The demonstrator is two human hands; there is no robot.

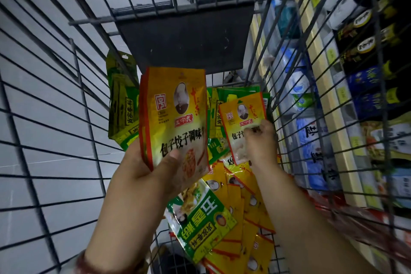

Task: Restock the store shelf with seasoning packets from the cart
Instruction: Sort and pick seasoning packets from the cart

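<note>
Two hands busy inside the wire cart (66,118): left hand (142,169) pinches an upright stack of glossy yellow seasoning packets (175,118), thumb across the front. Right hand (262,142), fingers curled, grips one more yellow packet (242,127), also upright, just right of the stack and deeper in the cart; the shelf (322,95) lies beyond the right wall.

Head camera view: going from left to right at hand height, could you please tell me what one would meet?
Cart's left wire wall → green packets → left hand with yellow packets → right hand gripping a smaller yellow packet → cart's right wire wall → store shelf.
</note>
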